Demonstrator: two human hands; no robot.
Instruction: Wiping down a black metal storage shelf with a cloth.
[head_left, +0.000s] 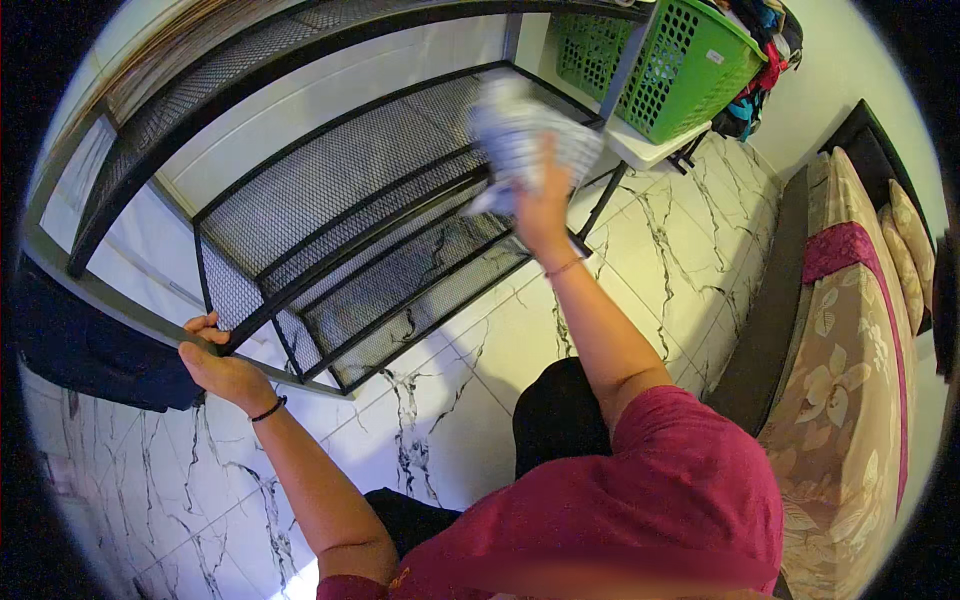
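Observation:
A metal rack with black mesh shelves (337, 180) stands before me. My left hand (229, 371) grips its grey upright post (150, 319) at the near left corner, by the front rail of a shelf. In my right hand (544, 206) is a white and blue-grey striped cloth (525, 135), blurred by motion. The cloth is over the right end of the mesh shelf; whether it touches the mesh I cannot tell. Under this shelf lies a lower mesh shelf (405, 262), near the floor.
Right of the rack, a green plastic laundry basket (675, 75) stands on a white-topped folding table (649, 146). Clothes or bags (757, 67) hang behind it. A bed with a floral cover (840, 375) lines the right side. A dark fabric item (97, 345) is at left. The floor (420, 420) is marble-patterned tile.

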